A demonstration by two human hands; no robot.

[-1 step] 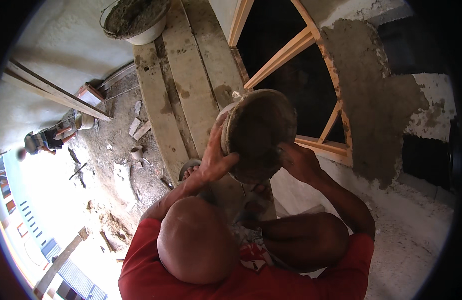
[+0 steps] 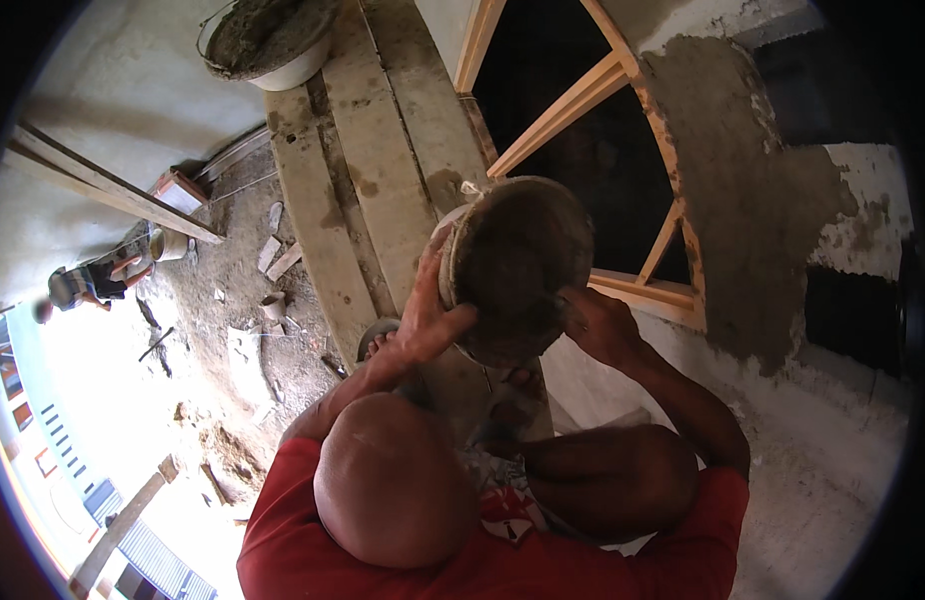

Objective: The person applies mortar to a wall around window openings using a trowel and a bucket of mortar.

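A mortar-crusted bucket [image 2: 523, 265] is tilted between my two hands, its round mouth turned toward me. The inside is dark, and how much mortar it holds I cannot tell. My left hand [image 2: 433, 310] wraps the near left side, thumb over the rim. Across from it, my right hand [image 2: 598, 325] grips the lower right of the rim. Under the bucket are the wooden planks [image 2: 368, 170] on which I squat. A larger white bucket [image 2: 293, 72] heaped with wet grey mortar [image 2: 268, 35] stands at their far end.
To the right is a wall with a wooden window frame [image 2: 553, 120] and a patch of wet plaster [image 2: 743, 200]. Rubble covers the lower ground [image 2: 243, 260] on the left, with a small bucket [image 2: 273, 305]. A person [image 2: 88, 282] is farther off by another bucket [image 2: 168, 243].
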